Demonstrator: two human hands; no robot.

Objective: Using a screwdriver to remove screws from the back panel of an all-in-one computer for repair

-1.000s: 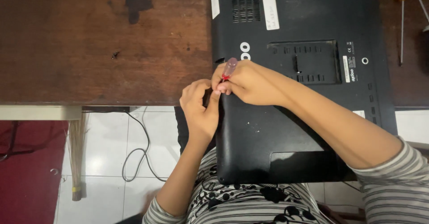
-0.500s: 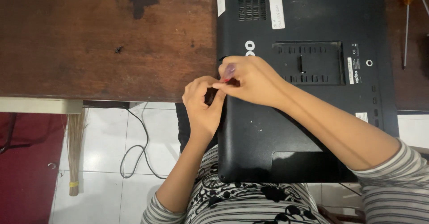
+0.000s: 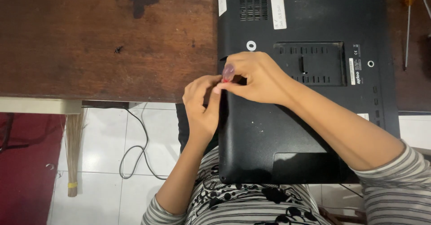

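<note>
A black laptop (image 3: pixel 314 130) lies upside down, partly on the brown wooden table (image 3: pixel 103 41) and partly over my lap. My right hand (image 3: pixel 258 77) rests on its underside near the left edge, thumb and fingers pinched on a small red-tipped thing (image 3: pixel 223 80) whose shape I cannot make out. My left hand (image 3: pixel 202 106) comes up from below, its fingers curled against the laptop's left edge and touching my right fingertips. A white ring (image 3: pixel 251 45) shows on the case just above my right hand.
A thin screwdriver (image 3: pixel 406 27) with an orange handle and another slim tool (image 3: pixel 425 2) lie on the table right of the laptop. Below the table edge are white floor tiles, a loose cable (image 3: pixel 134 148), a small broom (image 3: pixel 74 148) and a red mat (image 3: pixel 22 162).
My right hand has crept slightly up the laptop's left edge and now covers the lower of two white rings. My left hand stays curled at the edge.
</note>
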